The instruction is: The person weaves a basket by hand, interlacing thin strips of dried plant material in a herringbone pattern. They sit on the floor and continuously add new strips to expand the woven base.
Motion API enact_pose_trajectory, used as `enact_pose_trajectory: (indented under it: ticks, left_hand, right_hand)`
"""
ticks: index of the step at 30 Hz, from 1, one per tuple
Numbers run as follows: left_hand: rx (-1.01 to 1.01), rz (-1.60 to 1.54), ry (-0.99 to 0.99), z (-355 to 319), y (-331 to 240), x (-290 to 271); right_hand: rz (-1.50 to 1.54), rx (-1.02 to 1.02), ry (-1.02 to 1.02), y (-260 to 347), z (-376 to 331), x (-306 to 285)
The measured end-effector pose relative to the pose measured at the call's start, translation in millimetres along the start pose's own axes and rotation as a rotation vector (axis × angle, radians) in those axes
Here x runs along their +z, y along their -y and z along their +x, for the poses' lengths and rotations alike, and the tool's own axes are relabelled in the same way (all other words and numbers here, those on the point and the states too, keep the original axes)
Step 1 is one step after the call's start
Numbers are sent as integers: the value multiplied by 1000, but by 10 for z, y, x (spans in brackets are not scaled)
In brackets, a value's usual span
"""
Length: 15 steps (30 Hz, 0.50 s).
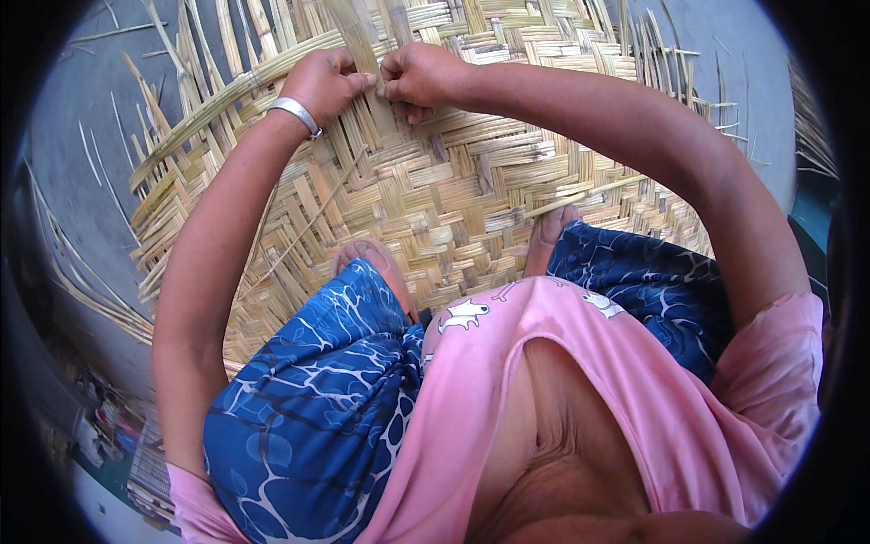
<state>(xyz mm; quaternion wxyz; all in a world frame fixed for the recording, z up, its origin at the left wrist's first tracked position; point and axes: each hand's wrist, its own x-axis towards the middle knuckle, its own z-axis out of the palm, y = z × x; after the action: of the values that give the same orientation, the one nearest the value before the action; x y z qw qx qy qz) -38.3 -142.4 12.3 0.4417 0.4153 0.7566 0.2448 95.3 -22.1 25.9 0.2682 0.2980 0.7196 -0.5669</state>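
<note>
A large woven mat of split bamboo strips (426, 208) lies on the ground before me and under my feet. At its far part, my left hand (328, 86), with a silver bracelet (296, 114) at the wrist, pinches the left edge of a flat, wide bamboo strip (359, 38). My right hand (426, 80) is closed on the same strip from the right, close to the left hand's fingertips. The strip runs from the far edge of the picture down between both hands onto the weave. Part of the right hand's grip is hidden behind its curled fingers.
Loose strip ends (657, 54) stick out along the mat's right and left sides. A long strip bundle (217, 104) crosses the far left. Thin slivers (77, 245) litter the grey floor (68, 145). My feet (385, 267) rest on the mat.
</note>
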Motion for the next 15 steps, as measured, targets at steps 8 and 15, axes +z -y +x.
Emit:
enact_pose_trajectory:
  ticks: [8,15]
  left_hand:
    - [94,78,-267,-164,-42,219]
    - [52,-159,-569,-689,6,296]
  right_hand:
    - [-334,-72,-111,11,-61,26]
    - [-471,-12,-114,155,-69,62]
